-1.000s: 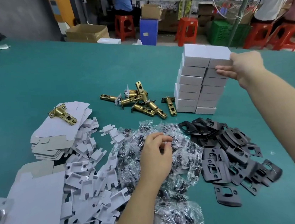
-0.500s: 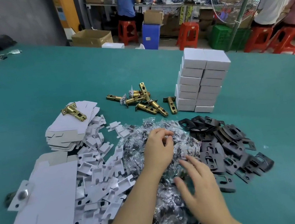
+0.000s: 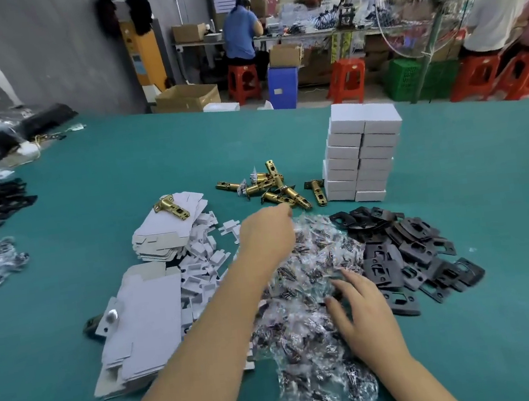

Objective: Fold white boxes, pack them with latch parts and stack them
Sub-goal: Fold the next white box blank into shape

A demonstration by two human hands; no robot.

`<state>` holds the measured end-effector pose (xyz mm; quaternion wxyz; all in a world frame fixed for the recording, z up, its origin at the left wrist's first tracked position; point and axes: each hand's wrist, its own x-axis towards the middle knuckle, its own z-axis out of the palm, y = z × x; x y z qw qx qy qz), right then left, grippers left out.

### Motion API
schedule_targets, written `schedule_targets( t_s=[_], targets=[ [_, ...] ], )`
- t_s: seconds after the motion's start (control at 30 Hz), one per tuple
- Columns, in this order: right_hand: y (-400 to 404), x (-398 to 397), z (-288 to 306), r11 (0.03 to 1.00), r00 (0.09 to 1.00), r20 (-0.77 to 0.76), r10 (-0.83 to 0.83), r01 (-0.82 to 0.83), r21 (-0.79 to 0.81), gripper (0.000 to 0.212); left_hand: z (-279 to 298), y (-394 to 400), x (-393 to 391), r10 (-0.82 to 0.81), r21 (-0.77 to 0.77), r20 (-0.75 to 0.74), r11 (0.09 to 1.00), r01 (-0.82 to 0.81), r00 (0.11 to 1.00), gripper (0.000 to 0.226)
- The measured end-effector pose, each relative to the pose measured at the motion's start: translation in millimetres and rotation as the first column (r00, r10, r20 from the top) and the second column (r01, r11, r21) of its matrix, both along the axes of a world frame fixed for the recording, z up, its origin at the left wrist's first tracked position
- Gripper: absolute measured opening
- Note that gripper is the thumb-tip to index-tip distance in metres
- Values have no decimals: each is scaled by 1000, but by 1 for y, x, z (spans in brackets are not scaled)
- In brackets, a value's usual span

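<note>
Left hand (image 3: 266, 236): extended forward over the far edge of the screw bags (image 3: 308, 298), fingers pointing toward the brass latches (image 3: 271, 187); the fingertips are hidden behind the hand, so whether they grasp anything cannot be told. Right hand (image 3: 364, 314): fingers (image 3: 352, 277) spread and relaxed, resting on the screw bags, grasping nothing.

The screw bags form a clear-plastic heap at the centre of the green counter (image 3: 119, 171). Just right of it lies a pile of black strike plates (image 3: 409, 252). Left of it lie white inserts (image 3: 204, 264) and two piles of flat box blanks (image 3: 145, 325); a single latch (image 3: 170, 206) rests on the far pile, long axis running diagonally from far left to near right.

The brass latches lie in a loose cluster beyond the bags, long axes pointing various ways. Just right of them stand the finished white boxes (image 3: 364, 154), stacked in two adjoining columns, long sides horizontal
</note>
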<state>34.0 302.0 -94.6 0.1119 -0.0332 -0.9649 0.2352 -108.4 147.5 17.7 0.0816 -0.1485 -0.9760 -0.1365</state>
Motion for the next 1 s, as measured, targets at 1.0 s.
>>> schedule_targets(
  t_s=[1.0],
  targets=[
    [3,3,-2,984,995,-60,-76,65,-163,37,-20,-153,58,424,-424,98,836,-348,900,10]
  ],
)
